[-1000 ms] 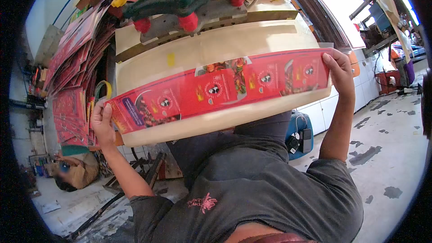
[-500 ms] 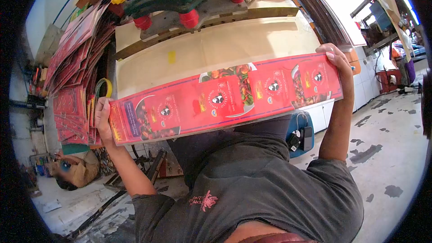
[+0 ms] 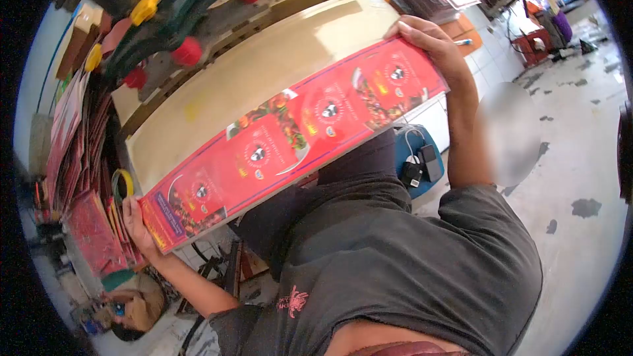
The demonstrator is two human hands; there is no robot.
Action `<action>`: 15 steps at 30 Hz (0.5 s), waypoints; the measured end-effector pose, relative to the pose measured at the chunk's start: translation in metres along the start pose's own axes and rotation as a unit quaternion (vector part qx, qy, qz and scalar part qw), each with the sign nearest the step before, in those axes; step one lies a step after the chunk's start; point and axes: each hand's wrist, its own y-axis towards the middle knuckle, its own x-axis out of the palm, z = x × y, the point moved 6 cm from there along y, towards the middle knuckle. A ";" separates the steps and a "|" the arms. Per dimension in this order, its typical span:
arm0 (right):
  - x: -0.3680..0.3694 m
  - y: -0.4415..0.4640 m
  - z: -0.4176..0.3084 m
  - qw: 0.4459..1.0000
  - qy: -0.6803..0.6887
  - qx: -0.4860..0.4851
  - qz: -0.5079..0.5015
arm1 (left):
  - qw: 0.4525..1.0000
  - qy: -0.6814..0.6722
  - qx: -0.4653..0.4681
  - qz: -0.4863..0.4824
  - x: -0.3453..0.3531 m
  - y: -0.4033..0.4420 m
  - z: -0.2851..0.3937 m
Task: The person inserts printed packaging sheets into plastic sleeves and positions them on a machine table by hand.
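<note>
A long red printed sheet (image 3: pixel 300 135), with panda logos and food pictures, stretches between my two hands in front of my body. It slants, its right end higher than its left, and a pale edge shows along its lower side. My left hand (image 3: pixel 138 229) is closed on the lower left end. At the upper right corner, my right hand (image 3: pixel 432 43) grips with its fingers over the far edge. Behind the sheet lies a pale, cream-coloured work surface (image 3: pixel 277 49), partly covered by it.
A dark green machine frame with red knobs (image 3: pixel 186 51) spans the far side. Red printed pieces (image 3: pixel 95 231) are piled at left, near a yellow tape roll (image 3: pixel 122 183). A blue seat (image 3: pixel 400 148) holds a phone and charger. Another person (image 3: pixel 146 300) is at lower left.
The sheet has tilted more steeply in view, its left end lower, and shifted left with both hands. The whole scene has turned and shifted too, as the camera moved. Both hands keep their hold.
</note>
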 end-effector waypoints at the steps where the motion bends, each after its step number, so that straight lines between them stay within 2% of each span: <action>1: -0.002 0.000 0.001 1.000 -0.004 0.000 0.010 | 1.000 -0.005 -0.001 -0.010 0.003 -0.001 -0.001; 3: -0.002 0.003 0.005 1.000 0.014 -0.016 -0.013 | 0.997 -0.061 -0.039 0.033 0.000 -0.003 -0.007; 8: -0.007 0.004 0.010 0.999 0.034 -0.013 -0.015 | 0.998 -0.054 -0.032 -0.010 -0.003 0.000 -0.009; 13: -0.017 0.017 0.020 0.990 -0.133 0.029 0.039 | 0.992 0.082 -0.079 0.059 0.035 0.001 0.014; 15: -0.029 0.014 0.024 0.989 -0.139 0.033 0.040 | 0.994 0.066 -0.069 0.060 0.039 -0.003 0.017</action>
